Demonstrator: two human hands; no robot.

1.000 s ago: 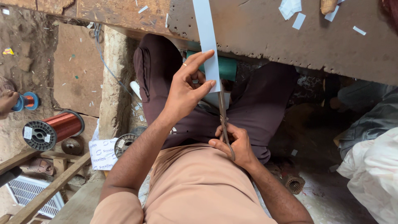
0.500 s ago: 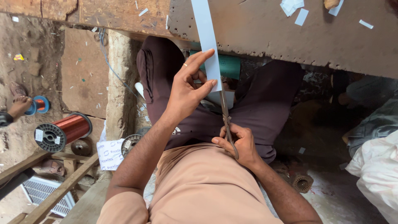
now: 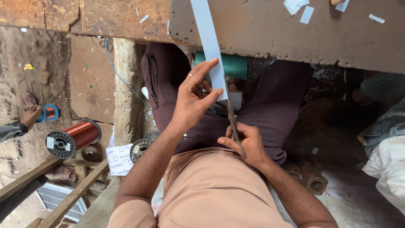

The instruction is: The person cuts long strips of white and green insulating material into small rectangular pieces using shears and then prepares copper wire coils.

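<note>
I am watching a long pale blue paper strip (image 3: 209, 46) running down from the workbench (image 3: 295, 38) over the lap, the left hand (image 3: 192, 101) pinching its lower end between thumb and fingers. The right hand (image 3: 247, 143) is closed around scissors (image 3: 233, 122) whose blades are meeting the strip's bottom edge. Judging by the cut bits lying on the bench, I'd say most of the strip is waiting uncut.

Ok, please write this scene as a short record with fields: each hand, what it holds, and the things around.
left hand: pinches a long pale blue paper strip near its lower end
right hand: closed around the handles of dark scissors, blades at the strip's end
above: worn wooden bench with small paper scraps
under bench: green roll
floor, left: large copper wire spool
far left: another person's hand on a small blue spool
</note>
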